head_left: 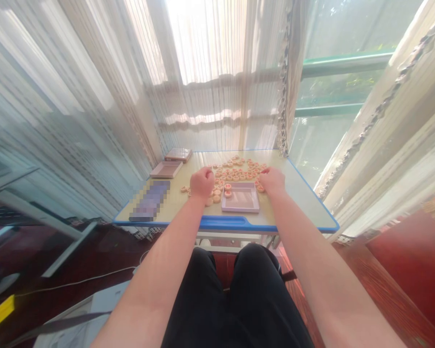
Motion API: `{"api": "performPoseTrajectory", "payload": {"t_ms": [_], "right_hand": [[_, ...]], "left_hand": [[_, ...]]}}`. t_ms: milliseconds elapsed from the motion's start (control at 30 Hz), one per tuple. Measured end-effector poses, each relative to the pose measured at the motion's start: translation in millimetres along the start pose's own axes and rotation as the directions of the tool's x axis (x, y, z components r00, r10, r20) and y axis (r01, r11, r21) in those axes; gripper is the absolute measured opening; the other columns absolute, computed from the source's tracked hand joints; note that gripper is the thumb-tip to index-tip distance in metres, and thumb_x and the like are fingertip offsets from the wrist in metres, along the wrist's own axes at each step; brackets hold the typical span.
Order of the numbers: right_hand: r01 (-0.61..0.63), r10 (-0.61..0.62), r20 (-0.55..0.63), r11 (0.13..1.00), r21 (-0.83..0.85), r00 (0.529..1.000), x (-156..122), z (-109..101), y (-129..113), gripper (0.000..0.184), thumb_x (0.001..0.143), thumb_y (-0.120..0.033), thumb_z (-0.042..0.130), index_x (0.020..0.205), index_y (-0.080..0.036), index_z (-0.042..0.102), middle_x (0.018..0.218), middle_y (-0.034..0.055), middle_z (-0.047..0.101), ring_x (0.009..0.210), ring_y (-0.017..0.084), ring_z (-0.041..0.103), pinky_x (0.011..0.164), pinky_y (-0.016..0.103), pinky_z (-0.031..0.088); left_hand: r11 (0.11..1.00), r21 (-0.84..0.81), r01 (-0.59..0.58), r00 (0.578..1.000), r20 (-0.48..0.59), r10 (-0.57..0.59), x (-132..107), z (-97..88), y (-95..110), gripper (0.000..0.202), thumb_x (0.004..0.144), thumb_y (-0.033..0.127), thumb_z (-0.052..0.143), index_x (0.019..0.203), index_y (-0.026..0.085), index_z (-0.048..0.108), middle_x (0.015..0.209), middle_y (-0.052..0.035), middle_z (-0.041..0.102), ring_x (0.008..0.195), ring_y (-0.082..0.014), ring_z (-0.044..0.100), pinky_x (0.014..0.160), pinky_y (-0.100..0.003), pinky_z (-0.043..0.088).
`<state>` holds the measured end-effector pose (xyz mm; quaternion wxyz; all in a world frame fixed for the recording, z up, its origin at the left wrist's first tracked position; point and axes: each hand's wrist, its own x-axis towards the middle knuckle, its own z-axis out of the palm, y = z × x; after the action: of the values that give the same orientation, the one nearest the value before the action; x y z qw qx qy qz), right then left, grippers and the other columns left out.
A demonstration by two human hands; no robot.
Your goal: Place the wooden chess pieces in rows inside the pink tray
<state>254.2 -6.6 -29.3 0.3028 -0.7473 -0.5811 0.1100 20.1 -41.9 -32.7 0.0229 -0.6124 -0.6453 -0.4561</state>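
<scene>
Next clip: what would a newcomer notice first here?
A heap of round wooden game pieces with red marks covers the middle of the blue-edged table. The left hand, curled shut, and the right hand rest at its near edge, either side of a pale tray. Behind, sunlit curtains glow.

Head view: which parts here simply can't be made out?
1. Head view: marks on the round wooden discs are too small to read.
2. Head view: the left hand is curled, hiding any disc inside.
3. Head view: the right hand hides its own fingers.
4. Head view: the flat dark rectangle is pixel-blurred.
</scene>
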Motion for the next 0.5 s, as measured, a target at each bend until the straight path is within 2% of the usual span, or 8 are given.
{"api": "performPoseTrajectory", "payload": {"t_ms": [100, 200, 267, 400, 500], "right_hand": [[0.038, -0.039, -0.019, 0.999, -0.026, 0.999, 0, 2, 0, 0.031, 0.075, -0.019, 0.05, 0.097, -0.018, 0.071, 0.105, 0.0127, 0.068, 0.101, 0.026, 0.059, 0.087, 0.035, 0.043], [0.056, -0.057, -0.021, 0.997, -0.053, 0.998, 0, 3, -1, 0.032, 0.075, -0.021, 0.049, 0.096, -0.019, 0.072, 0.103, 0.0127, 0.068, 0.1, 0.027, 0.059, 0.086, 0.036, 0.043], [0.071, -0.072, -0.018, 0.995, -0.069, 0.997, 0, 3, -2, 0.032, 0.075, -0.022, 0.048, 0.096, -0.019, 0.073, 0.102, 0.0127, 0.068, 0.099, 0.026, 0.059, 0.086, 0.036, 0.043], [0.106, -0.108, -0.032, 0.992, -0.07, 0.994, -1, 4, -1, 0.032, 0.076, -0.024, 0.048, 0.094, -0.018, 0.073, 0.102, 0.0128, 0.068, 0.098, 0.027, 0.058, 0.085, 0.036, 0.043], [0.114, -0.117, -0.043, 0.992, -0.05, 0.992, -1, 4, -1, 0.031, 0.075, -0.024, 0.048, 0.093, -0.018, 0.073, 0.1, 0.0132, 0.068, 0.096, 0.026, 0.058, 0.084, 0.036, 0.043]], "left_hand": [[0.979, -0.107, -0.176, 0.98, 0.075, 0.184, -2, 0.4, 2, 0.011, 0.071, 0.017, 0.055, 0.073, 0.021, 0.065, 0.077, -0.0019, 0.065, 0.08, -0.0182, 0.06, 0.077, -0.029, 0.046], [0.925, -0.185, -0.332, 0.922, 0.146, 0.359, -4, 0.9, 5, 0.006, 0.068, 0.019, 0.062, 0.07, 0.021, 0.067, 0.09, -0.003, 0.064, 0.097, -0.0197, 0.057, 0.095, -0.033, 0.042], [0.917, -0.198, -0.347, 0.9, 0.204, 0.385, -5, 0.8, 6, 0.005, 0.068, 0.024, 0.066, 0.071, 0.022, 0.068, 0.094, -0.0033, 0.063, 0.1, -0.0202, 0.056, 0.098, -0.034, 0.041], [0.934, -0.148, -0.324, 0.889, 0.291, 0.355, -6, -0.8, 8, 0.02, 0.068, 0.028, 0.069, 0.087, 0.022, 0.069, 0.102, -0.004, 0.062, 0.107, -0.0223, 0.053, 0.099, -0.036, 0.041], [0.947, -0.1, -0.306, 0.886, 0.335, 0.321, -7, -2.5, 11, 0.017, 0.069, 0.028, 0.069, 0.085, 0.022, 0.069, 0.1, -0.0041, 0.063, 0.108, -0.0232, 0.052, 0.099, -0.036, 0.04]]}}
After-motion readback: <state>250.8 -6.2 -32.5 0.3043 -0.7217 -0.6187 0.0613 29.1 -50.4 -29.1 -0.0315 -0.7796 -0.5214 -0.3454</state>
